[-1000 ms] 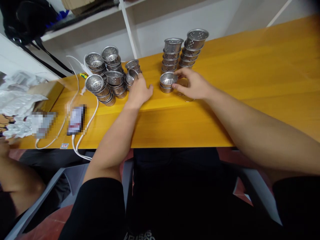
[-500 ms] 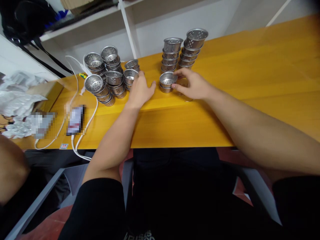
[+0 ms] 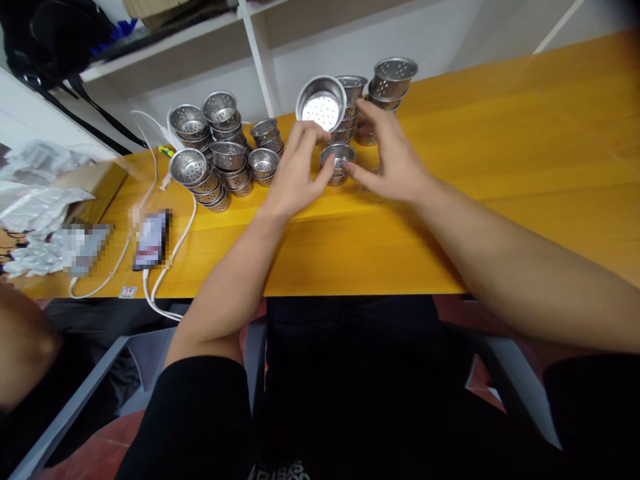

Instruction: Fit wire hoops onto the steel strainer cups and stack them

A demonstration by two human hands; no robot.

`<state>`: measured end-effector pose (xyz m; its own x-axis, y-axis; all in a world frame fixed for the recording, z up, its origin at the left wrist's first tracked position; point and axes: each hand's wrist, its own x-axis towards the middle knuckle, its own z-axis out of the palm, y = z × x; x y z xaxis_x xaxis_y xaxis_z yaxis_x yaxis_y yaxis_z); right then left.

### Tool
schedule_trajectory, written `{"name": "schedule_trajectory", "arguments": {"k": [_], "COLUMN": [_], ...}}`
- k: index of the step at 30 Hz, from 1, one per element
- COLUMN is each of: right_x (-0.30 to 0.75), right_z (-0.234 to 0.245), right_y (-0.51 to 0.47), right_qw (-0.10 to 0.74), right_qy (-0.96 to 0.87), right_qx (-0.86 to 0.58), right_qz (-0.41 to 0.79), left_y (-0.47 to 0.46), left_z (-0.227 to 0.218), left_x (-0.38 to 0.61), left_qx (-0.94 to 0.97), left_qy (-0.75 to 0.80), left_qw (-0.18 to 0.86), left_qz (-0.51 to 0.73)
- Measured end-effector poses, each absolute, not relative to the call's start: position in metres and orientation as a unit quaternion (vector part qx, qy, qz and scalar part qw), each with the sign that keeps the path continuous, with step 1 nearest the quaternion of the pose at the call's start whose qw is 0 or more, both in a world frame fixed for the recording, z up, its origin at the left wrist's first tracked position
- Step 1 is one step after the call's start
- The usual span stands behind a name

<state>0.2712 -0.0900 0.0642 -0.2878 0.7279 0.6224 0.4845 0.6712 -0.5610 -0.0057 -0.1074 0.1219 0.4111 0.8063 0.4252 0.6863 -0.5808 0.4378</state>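
Note:
My left hand (image 3: 293, 177) reaches over the yellow table (image 3: 500, 147) and its fingertips pinch the rim of a perforated metal cup (image 3: 321, 103), lifted and tilted so that its inside faces me. Its thumb rests by a short stack of the same cups (image 3: 338, 160). My right hand (image 3: 393, 160) sits just right of that short stack, fingers spread, thumb against the stack and the other fingers reaching toward the lifted cup. Two taller stacks (image 3: 393, 77) stand right behind both hands.
Several more stacks of cups (image 3: 220, 147) crowd the table's far left. A phone (image 3: 150, 239) with a white cable (image 3: 173, 250) and crumpled plastic wrap (image 3: 40, 193) lie at the left end. Another person's arm (image 3: 20, 340) shows at lower left. White shelving (image 3: 260, 60) stands behind.
My left hand left the small stacks on the left, moved right and raised one cup up in front of the tall stack. My right hand's fingers lifted and spread.

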Motion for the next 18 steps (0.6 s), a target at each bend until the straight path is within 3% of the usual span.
{"name": "schedule_trajectory", "arguments": {"k": [11,18], "right_x": [0.271,0.268], "right_z": [0.070,0.072], "right_y": [-0.097,-0.099], "right_qw": [0.423,0.446], "right_qy": [-0.788,-0.780], "right_qx": [-0.424,-0.409], "right_qz": [0.145,0.163], "left_y": [-0.114,-0.109], "left_z": [0.124,0.114], "left_x": [0.000,0.003], "left_qx": [0.837,0.814], "left_qy": [0.452,0.460], "left_qw": [0.138,0.116], "left_qz": [0.276,0.335]}}
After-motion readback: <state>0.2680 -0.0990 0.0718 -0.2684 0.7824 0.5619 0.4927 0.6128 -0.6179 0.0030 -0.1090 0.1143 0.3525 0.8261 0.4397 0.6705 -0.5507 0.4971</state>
